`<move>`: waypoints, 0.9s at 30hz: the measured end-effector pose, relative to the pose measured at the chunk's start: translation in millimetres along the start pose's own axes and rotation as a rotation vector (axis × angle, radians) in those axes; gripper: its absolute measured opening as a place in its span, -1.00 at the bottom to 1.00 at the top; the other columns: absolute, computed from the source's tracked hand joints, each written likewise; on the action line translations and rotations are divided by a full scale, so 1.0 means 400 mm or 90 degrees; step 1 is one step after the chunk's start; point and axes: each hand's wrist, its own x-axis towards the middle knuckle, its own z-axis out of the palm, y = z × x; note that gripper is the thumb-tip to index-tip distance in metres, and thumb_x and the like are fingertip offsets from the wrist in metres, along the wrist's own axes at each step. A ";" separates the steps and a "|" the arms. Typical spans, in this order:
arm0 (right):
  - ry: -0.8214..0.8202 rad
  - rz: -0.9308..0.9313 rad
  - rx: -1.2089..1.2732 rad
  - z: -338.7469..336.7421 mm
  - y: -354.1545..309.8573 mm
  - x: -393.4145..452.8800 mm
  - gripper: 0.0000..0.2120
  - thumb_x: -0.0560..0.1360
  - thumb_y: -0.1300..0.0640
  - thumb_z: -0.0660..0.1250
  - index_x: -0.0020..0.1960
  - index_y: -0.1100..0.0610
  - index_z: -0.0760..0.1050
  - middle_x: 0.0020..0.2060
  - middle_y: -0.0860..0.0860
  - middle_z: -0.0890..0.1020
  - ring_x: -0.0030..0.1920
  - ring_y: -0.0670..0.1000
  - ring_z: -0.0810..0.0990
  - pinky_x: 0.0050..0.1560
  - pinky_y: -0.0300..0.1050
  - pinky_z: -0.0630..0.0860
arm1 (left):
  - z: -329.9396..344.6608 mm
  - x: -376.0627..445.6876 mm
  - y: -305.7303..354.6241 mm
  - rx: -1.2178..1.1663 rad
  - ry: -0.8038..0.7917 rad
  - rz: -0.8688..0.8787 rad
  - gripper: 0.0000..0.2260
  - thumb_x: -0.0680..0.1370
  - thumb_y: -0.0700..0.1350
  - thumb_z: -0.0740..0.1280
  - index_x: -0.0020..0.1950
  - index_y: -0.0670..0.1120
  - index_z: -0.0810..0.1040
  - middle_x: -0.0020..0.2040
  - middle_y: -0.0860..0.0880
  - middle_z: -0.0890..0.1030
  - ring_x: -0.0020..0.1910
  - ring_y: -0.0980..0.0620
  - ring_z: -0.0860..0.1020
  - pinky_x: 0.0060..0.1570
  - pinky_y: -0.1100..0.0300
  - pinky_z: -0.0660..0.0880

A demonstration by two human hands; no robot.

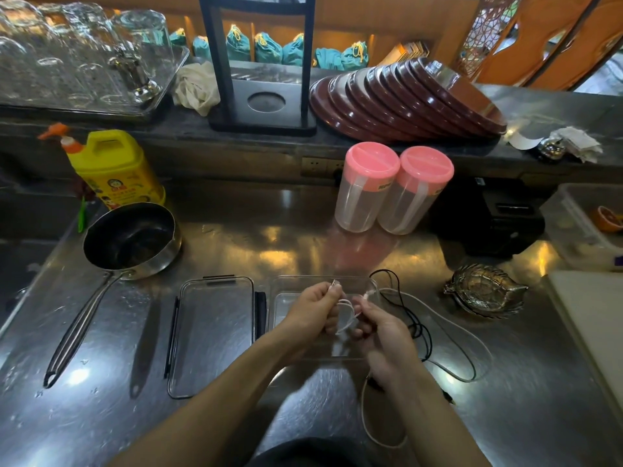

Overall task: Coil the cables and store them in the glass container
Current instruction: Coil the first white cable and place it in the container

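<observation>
Over the clear glass container (286, 291) on the steel counter, both my hands work a white cable (345, 313). My left hand (313, 310) pinches one end of it, with a few small loops hanging below the fingers. My right hand (384, 335) grips the same cable just to the right; its loose length trails right across the counter and curves back past my right wrist. A black cable (418, 326) lies loose on the counter to the right of the container. The container's clear lid (215, 332) lies flat to its left.
A steel saucepan (131, 242) with a long handle sits at the left, a yellow detergent bottle (114, 168) behind it. Two pink-lidded plastic jars (391, 192) stand behind the container. A leaf-shaped metal dish (485, 289) sits right, a white board (593, 318) beyond it.
</observation>
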 end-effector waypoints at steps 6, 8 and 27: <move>-0.053 0.028 -0.231 -0.005 -0.035 0.016 -0.85 0.57 0.33 0.34 0.05 0.33 0.67 -0.36 0.05 0.50 -0.46 -0.11 0.35 -0.48 -0.24 0.32 | 0.017 -0.010 0.034 0.140 -0.024 0.062 -0.75 0.72 -0.11 0.15 -0.07 -0.16 0.51 -0.54 0.12 0.40 -0.54 0.16 0.32 -0.47 0.28 0.27; -0.122 0.026 -0.274 -0.005 -0.044 0.012 -0.84 0.56 0.31 0.35 0.01 0.28 0.71 -0.36 0.03 0.55 -0.44 -0.12 0.34 -0.46 -0.24 0.29 | 0.014 -0.006 0.040 0.212 0.032 0.087 -0.75 0.71 -0.09 0.18 -0.05 -0.16 0.54 -0.49 0.11 0.51 -0.51 0.21 0.43 -0.42 0.30 0.35; -0.302 0.013 -0.196 -0.011 -0.013 -0.006 -0.80 0.56 0.27 0.33 0.12 0.31 0.66 -0.42 0.01 0.45 -0.42 -0.09 0.33 -0.44 -0.24 0.35 | -0.025 0.007 0.025 0.353 0.128 0.131 -0.75 0.67 -0.04 0.26 -0.19 -0.02 0.55 -0.31 0.05 0.57 -0.29 0.08 0.54 -0.23 0.11 0.47</move>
